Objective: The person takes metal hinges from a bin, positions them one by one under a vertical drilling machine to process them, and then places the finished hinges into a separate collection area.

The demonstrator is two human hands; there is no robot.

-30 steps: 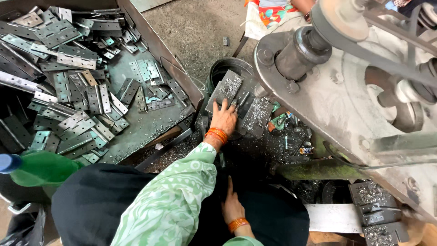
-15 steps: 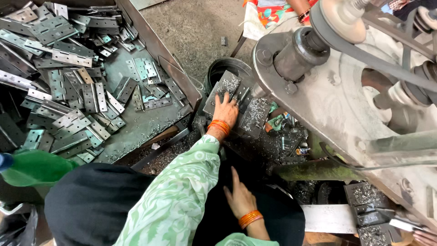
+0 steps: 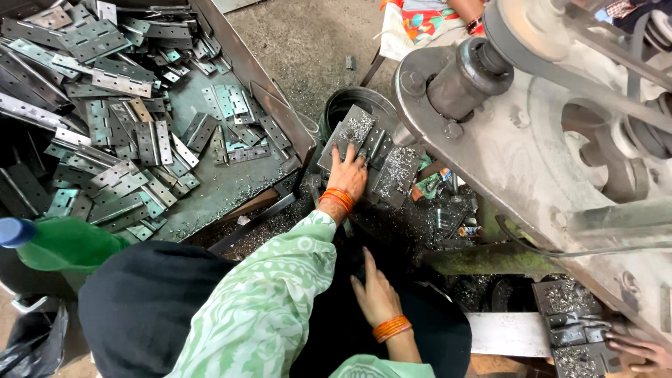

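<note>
The left hand (image 3: 348, 171) lies flat, fingers spread, on a grey metal plate (image 3: 351, 133) dusted with swarf, which leans against the rim of a black round tub (image 3: 336, 105); it grips nothing, only presses; the right hand (image 3: 374, 294) rests open, palm down, on dark cloth at the lap, holding nothing; both wrists wear orange bangles. A second plate (image 3: 397, 171) lies just beside the first, under the grey press frame (image 3: 518, 161). Left of the plates, a steel tray (image 3: 231, 185) holds a heap of hinge blanks (image 3: 105, 154), thickest toward its far left corner; a green bottle (image 3: 66, 245) sits near the tray's near edge; another person's fingers (image 3: 640, 350) touch a block at the lower right.
</note>
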